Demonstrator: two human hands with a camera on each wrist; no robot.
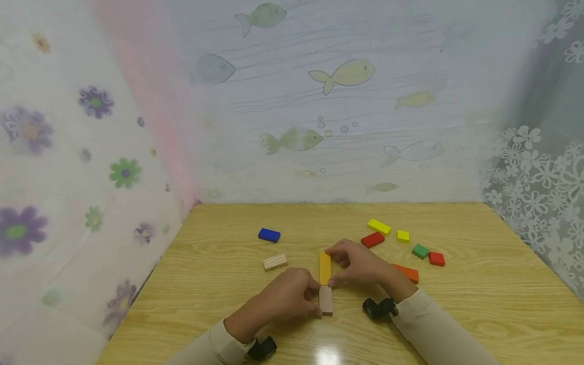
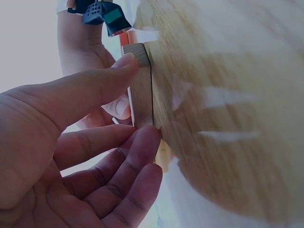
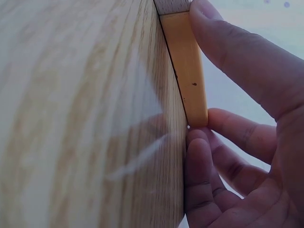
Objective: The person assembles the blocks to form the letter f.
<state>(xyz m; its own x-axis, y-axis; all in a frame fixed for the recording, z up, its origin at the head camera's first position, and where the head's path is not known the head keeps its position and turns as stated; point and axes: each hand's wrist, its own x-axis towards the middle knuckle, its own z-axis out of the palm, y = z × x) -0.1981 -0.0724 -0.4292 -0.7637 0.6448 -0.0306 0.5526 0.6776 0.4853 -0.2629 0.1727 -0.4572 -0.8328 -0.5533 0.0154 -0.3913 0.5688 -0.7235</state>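
Two flat wooden blocks lie end to end on the table, an orange-yellow block farther off and a light brown block nearer. My left hand holds the brown block by its ends; in the left wrist view the thumb presses the near end of that brown block, the fingers at its far end. My right hand holds the orange-yellow block the same way. In the right wrist view, its thumb is beside the joint and its fingertips touch the far end of the orange-yellow block.
On the wooden table, a blue block and a pale wood block lie left. To the right are yellow and red blocks, small yellow, green and red pieces, and an orange block partly behind my right wrist.
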